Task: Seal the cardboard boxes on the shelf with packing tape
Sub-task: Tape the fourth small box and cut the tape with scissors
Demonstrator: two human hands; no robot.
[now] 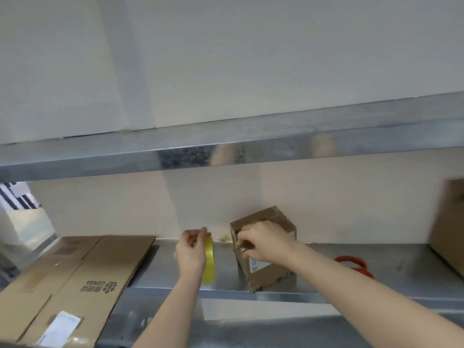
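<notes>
A small brown cardboard box (266, 268) stands on the metal shelf (326, 280), with tape across its top and a white label on its near side. My left hand (190, 252) grips a yellow roll of packing tape (209, 262), held upright just left of the box. My right hand (263, 241) presses on the box's near upper edge, fingers pinched at the spot where the tape end seems to meet the cardboard. The tape strip between roll and box is hard to make out.
A flattened cardboard box (75, 280) with a printed logo lies at the left of the shelf. Red-handled scissors (356, 266) rest right of the small box. A larger cardboard box (449, 234) stands at the far right. An upper metal shelf (226, 146) runs overhead.
</notes>
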